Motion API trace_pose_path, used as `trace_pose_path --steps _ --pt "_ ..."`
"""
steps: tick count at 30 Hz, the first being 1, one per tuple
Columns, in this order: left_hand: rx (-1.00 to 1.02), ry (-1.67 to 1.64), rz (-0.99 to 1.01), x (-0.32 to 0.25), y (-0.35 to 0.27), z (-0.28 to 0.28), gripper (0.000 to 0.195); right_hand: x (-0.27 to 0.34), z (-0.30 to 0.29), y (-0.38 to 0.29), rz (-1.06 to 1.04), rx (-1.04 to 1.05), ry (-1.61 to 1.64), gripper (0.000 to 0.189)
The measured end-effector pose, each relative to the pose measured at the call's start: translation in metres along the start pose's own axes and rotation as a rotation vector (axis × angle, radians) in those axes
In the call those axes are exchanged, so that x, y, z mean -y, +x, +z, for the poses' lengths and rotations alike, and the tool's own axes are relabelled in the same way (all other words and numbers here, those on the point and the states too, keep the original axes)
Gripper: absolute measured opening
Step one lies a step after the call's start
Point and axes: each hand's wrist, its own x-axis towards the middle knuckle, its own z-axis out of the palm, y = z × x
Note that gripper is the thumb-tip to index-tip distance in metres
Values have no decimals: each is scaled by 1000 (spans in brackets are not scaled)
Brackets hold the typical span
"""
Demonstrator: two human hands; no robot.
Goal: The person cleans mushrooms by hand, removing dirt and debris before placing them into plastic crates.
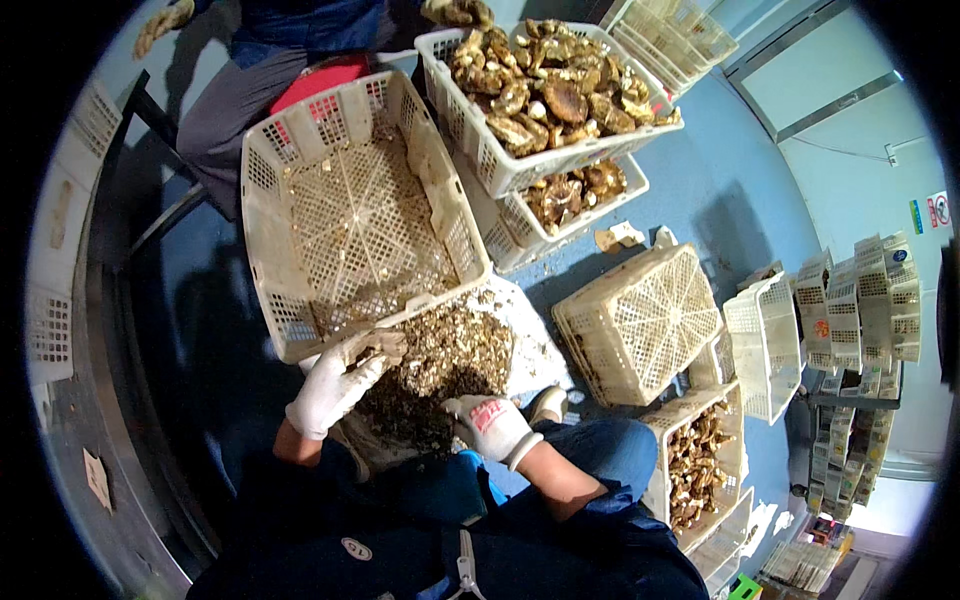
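My left hand (pixel 341 382), in a soiled white knit glove, is at the near rim of a dirty white plastic crate (pixel 352 225), its fingers curled; whether it holds anything cannot be told. My right hand (pixel 487 427), in a white glove with red print, is over a pile of brown and pale crumbly debris (pixel 450 345), fingertips partly hidden in shadow. Under the pile lies a white plastic sack (pixel 540 337). The crate has only small crumbs on its perforated bottom. Beyond it, large brown mushrooms (pixel 562 101) fill another white crate (pixel 457 120), stacked over a lower one with mushrooms (pixel 559 202).
An overturned crate (pixel 660 322) lies right of the sack. Near my right knee stands a crate of small mushrooms (pixel 697 465). Another person in gloves (pixel 262 37) sits opposite. Stacked crates (pixel 859 300) stand far right; a metal-edged bench (pixel 97 420) runs along the left.
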Motion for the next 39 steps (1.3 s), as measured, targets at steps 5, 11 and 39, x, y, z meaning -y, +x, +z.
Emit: trace_pose_path --steps 5,11,39 --pt "-117 83 83 15 -8 -6 26 7 -5 6 -8 69 10 37" --pt "-20 2 145 20 0 2 26 -3 14 1 -81 4 -67 35" --pt "-263 -1071 -317 78 18 -11 73 14 4 -2 -30 157 -46 45"
